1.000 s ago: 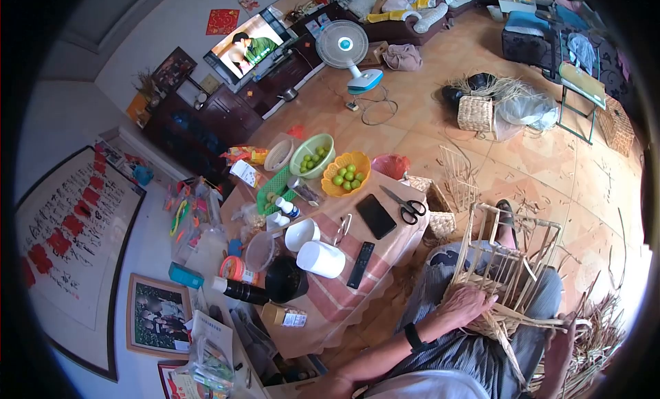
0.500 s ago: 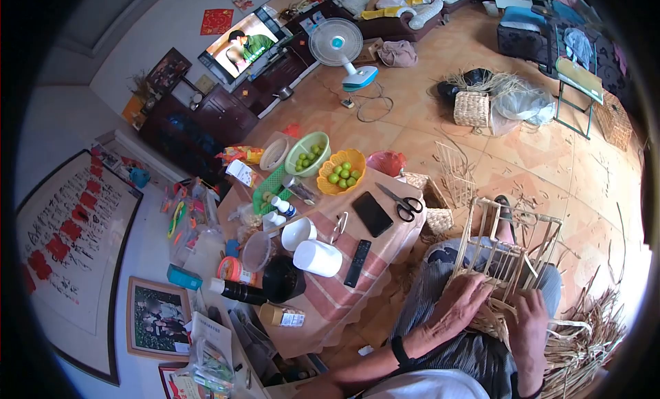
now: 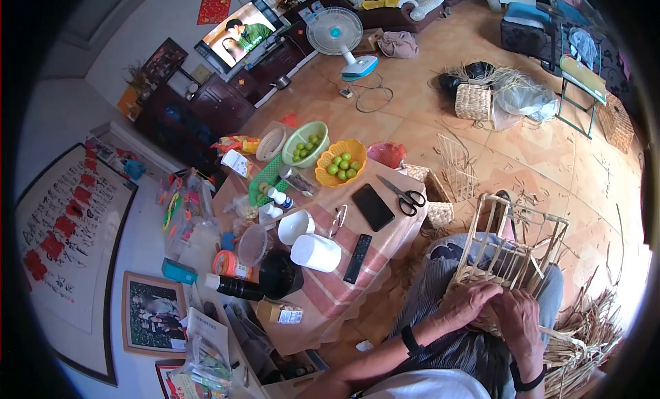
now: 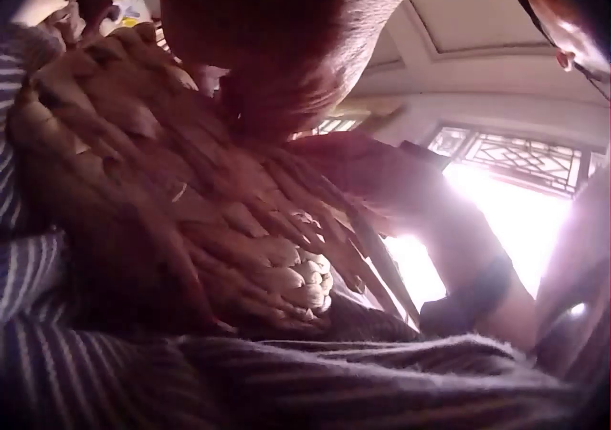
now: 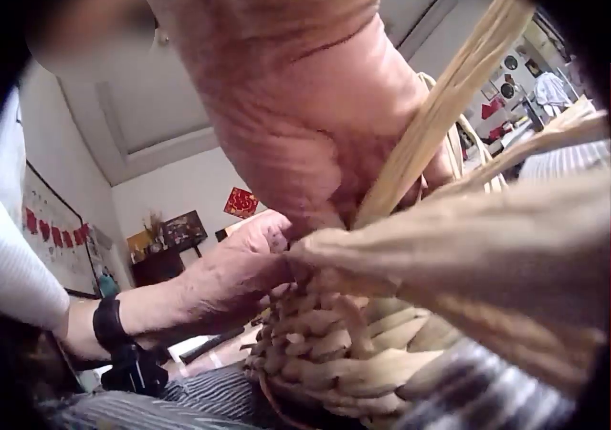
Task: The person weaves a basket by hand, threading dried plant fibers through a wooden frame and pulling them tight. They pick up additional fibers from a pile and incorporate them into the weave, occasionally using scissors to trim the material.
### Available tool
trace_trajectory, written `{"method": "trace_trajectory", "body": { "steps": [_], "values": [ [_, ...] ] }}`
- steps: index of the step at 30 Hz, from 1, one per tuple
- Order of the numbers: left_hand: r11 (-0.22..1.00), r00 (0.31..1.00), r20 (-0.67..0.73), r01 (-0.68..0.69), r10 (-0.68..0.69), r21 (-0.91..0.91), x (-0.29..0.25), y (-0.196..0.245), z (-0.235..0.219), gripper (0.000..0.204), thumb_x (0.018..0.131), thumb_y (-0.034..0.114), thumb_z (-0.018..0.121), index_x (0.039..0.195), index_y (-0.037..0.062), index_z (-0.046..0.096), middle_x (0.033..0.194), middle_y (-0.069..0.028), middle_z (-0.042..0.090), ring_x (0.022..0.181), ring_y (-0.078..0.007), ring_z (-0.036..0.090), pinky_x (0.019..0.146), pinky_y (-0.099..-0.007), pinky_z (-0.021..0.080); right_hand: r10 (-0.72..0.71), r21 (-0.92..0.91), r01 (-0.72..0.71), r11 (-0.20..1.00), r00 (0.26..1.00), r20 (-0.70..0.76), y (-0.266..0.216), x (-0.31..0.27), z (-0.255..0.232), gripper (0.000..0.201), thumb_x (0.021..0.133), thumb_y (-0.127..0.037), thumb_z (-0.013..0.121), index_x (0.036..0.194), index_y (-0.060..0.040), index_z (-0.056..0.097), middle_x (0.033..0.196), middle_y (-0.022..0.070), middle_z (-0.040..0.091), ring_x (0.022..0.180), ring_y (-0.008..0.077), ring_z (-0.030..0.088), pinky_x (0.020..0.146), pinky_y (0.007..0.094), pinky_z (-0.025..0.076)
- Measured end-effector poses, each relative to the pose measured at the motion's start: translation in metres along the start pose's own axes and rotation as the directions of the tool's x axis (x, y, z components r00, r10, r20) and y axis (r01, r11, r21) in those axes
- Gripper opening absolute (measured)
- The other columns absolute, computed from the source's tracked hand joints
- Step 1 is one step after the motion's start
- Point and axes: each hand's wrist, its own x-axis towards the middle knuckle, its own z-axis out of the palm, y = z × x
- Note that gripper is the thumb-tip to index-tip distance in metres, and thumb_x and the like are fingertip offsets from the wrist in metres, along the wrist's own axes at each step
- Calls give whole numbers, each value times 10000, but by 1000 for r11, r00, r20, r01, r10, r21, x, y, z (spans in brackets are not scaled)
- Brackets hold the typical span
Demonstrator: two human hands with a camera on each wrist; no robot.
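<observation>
A half-woven straw basket (image 3: pixel 512 242) with a stick frame lies across the person's lap. Its tightly plaited part shows as woven straw (image 4: pixel 143 163) in the left wrist view. My left hand (image 3: pixel 469 307) grips the woven edge, fingers over its top. Right beside it, my right hand (image 3: pixel 517 323) pinches a flat straw strand (image 5: pixel 449 105) at the weave, and the fingertips of both hands come together there. More loose strands run out past the right hand in the right wrist view. Part of the fingers is hidden behind the hands.
A heap of loose straw (image 3: pixel 584 358) lies at the right. On the table to the left are scissors (image 3: pixel 405 196), a phone (image 3: pixel 372 207), a remote control (image 3: pixel 357 259) and bowls of green fruit. A finished-looking woven box (image 3: pixel 474 102) stands on the floor ahead.
The right hand has come up from the low right side to the woven edge and closed in beside the left hand. The left hand stays on the basket.
</observation>
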Motion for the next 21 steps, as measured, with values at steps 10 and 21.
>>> {"method": "trace_trajectory", "body": {
  "steps": [10, 21],
  "values": [
    [999, 993, 111, 32, -33, 13, 7, 0, -17, 232, 996, -13, 596, 1206, 64, 656, 1046, -185, 737, 993, -397, 746, 822, -470, 579, -34, -54, 34, 998, 999, 5, -15, -17, -23, 270, 860, -120, 713, 1116, -38, 714, 903, 131, 645, 929, 348, 655, 809, 469, 520],
    [1000, 978, 210, -10, 14, -24, 20, -7, -23, 177, 988, 24, 662, 1163, 48, 643, 997, -178, 707, 945, -378, 740, 783, -454, 555, -12, -40, 4, 999, 982, -187, -12, -43, -36, 341, 758, -124, 834, 1078, -76, 726, 1071, 135, 633, 1019, 355, 600, 891, 503, 489]
  ]
}}
